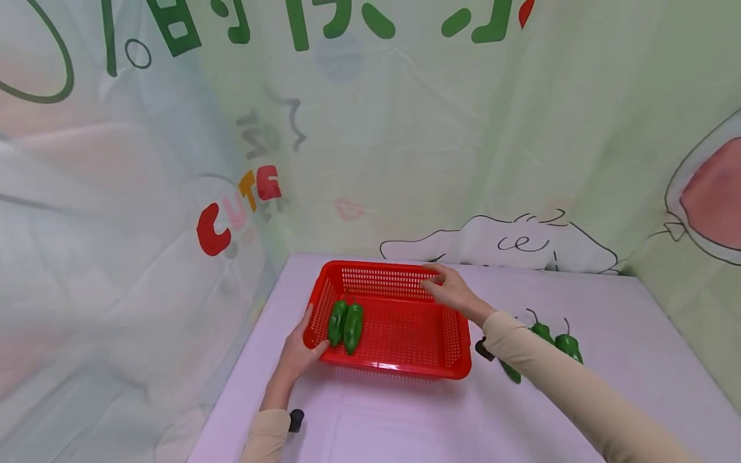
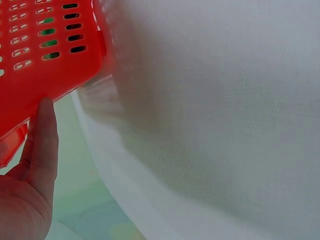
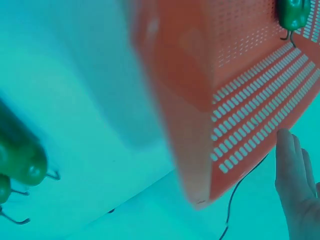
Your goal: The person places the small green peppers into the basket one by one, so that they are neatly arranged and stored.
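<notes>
A red plastic basket (image 1: 399,370) with slotted walls holds two long green peppers (image 1: 353,329) side by side at its left end. My left hand (image 1: 297,354) grips the basket's left side near the front corner, thumb at the rim; in the left wrist view a straight finger (image 2: 46,140) lies against the outer wall. My right hand (image 1: 454,292) is at the far rim near the right corner. Its fingers (image 3: 290,170) look straight in the right wrist view, with a fingertip at the rim's edge. Whether it touches the rim is hard to tell.
More green peppers (image 1: 567,346) lie on the white-covered table (image 1: 625,386) right of the basket, partly behind my right forearm. Printed cloth (image 1: 370,141) hangs at the back and left. A thin dark cord (image 3: 231,200) shows below the basket in the right wrist view.
</notes>
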`<act>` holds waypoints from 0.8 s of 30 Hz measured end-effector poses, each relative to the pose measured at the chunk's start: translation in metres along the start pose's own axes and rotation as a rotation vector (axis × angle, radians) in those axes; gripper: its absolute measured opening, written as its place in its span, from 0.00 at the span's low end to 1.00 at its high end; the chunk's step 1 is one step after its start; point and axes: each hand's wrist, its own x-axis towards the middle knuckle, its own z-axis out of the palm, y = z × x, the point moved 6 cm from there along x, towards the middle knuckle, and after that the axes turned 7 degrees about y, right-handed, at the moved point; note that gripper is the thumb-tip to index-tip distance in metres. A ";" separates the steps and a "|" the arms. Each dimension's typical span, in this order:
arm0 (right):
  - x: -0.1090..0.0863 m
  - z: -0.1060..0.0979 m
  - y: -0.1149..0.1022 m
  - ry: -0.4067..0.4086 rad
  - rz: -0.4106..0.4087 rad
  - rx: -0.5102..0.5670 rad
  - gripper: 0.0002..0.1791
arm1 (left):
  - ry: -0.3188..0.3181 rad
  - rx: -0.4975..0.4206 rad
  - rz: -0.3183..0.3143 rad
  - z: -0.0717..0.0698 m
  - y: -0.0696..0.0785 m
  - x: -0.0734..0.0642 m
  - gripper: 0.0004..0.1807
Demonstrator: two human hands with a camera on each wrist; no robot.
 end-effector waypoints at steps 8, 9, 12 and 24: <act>-0.012 -0.025 0.014 0.023 0.056 -0.030 0.30 | 0.010 0.005 0.012 -0.001 0.003 -0.001 0.48; -0.013 -0.029 0.017 0.027 0.064 -0.025 0.30 | 0.011 0.004 0.008 -0.002 0.003 -0.001 0.48; -0.018 -0.039 0.024 0.030 0.081 -0.017 0.31 | 0.014 0.003 0.006 -0.001 0.003 -0.001 0.48; -0.035 -0.071 0.053 0.060 0.053 -0.038 0.32 | 0.003 0.002 0.011 -0.001 0.002 -0.002 0.49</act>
